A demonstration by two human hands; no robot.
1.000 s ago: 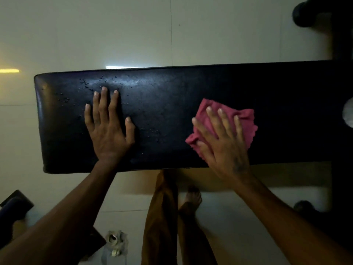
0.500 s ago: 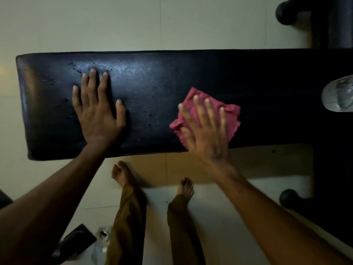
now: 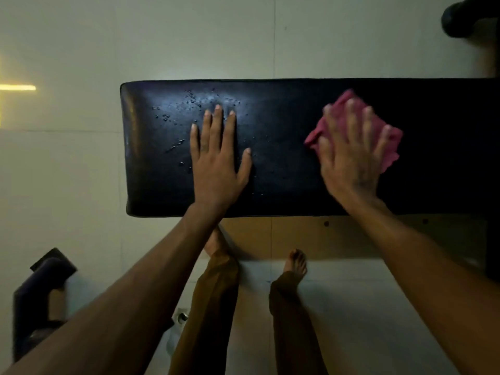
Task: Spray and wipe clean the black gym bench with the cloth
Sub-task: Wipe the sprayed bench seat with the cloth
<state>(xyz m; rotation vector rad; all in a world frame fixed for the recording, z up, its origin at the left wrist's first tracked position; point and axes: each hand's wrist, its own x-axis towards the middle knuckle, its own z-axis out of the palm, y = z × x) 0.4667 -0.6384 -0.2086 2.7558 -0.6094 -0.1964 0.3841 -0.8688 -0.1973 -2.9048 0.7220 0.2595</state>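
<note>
Sliding farther right, right hand (image 3: 349, 155) pressing cloth (image 3: 392, 139), left hand (image 3: 216, 163) unmoved on bench (image 3: 284, 163)

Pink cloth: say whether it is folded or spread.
Bunched, not spread flat: the pink cloth lies rumpled under the right hand.

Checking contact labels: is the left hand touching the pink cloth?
Apart. The head view shows the left hand flat on the bench, with a bare stretch of black pad between it and the cloth under the right hand.
</note>
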